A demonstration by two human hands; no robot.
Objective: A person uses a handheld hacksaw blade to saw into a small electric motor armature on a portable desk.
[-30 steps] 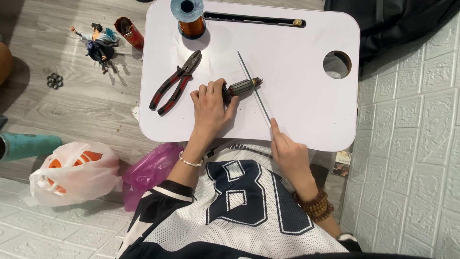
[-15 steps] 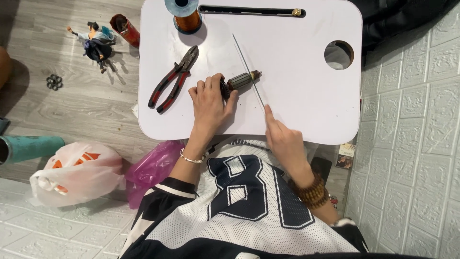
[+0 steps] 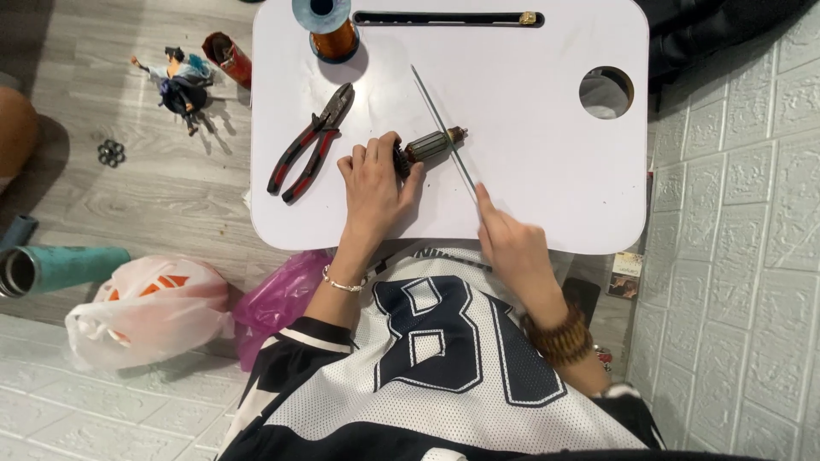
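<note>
1. Teal metal is the first thing we meet at the far left: a flask [image 3: 60, 267] lying on its side on the grey floor, well left of the table [image 3: 547, 111].
2. Beside it, still left of the table, sits a white plastic bag [image 3: 141, 307] with orange marks, and a pink bag [image 3: 282, 299] lies just under the table's near left corner.
3. Further up on the floor, left of the table, we see a small figurine [image 3: 179, 84] and a red can [image 3: 229, 56].
4. On the table's left part lie red-and-black pliers [image 3: 312, 143], with a spool of copper wire [image 3: 329, 30] at the far edge.
5. Our left hand [image 3: 374, 183] rests on the table near its middle, fingers curled tight around the left end of a motor armature [image 3: 430, 147], pinning it to the surface.
6. A thin metal rod [image 3: 442, 132] lies slantwise across the table, crossing just at the armature's right end.
7. Our right hand [image 3: 511, 243] is at the table's near edge, fingers pinched together on the rod's lower end.
8. Right of that, the table has a round hole [image 3: 606, 92], and a long slot [image 3: 444, 18] runs along its far edge.
</note>
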